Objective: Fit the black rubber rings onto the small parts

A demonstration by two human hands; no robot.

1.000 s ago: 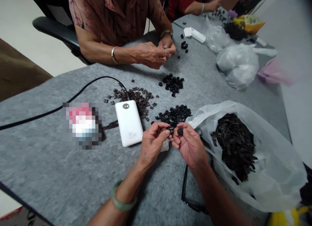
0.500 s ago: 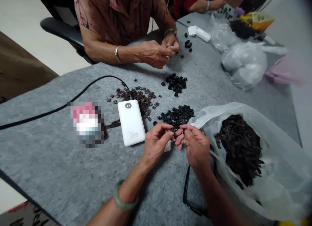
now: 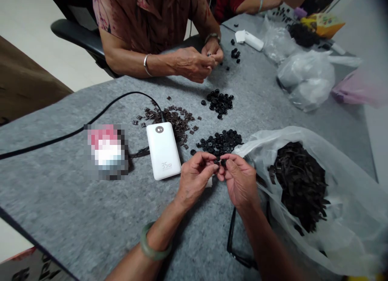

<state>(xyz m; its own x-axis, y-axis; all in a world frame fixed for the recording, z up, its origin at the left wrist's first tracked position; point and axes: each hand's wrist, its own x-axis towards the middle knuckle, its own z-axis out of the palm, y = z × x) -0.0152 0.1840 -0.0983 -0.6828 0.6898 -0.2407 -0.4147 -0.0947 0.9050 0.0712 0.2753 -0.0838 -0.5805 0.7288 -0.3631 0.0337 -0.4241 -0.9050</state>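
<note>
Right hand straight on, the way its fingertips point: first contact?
Probably the left hand or the small black part pinched in it, just ahead; depth between them is unclear.

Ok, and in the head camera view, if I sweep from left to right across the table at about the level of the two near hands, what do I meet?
Pixelated object, white power bank, left hand, right hand, heap of black strips.

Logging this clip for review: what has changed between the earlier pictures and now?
Since the first picture, the right hand has brought its black button closer to the small dark piece in the left hand. Neither hand has visibly let go. The power bank, button pile and plastic bag stayed put.
</note>
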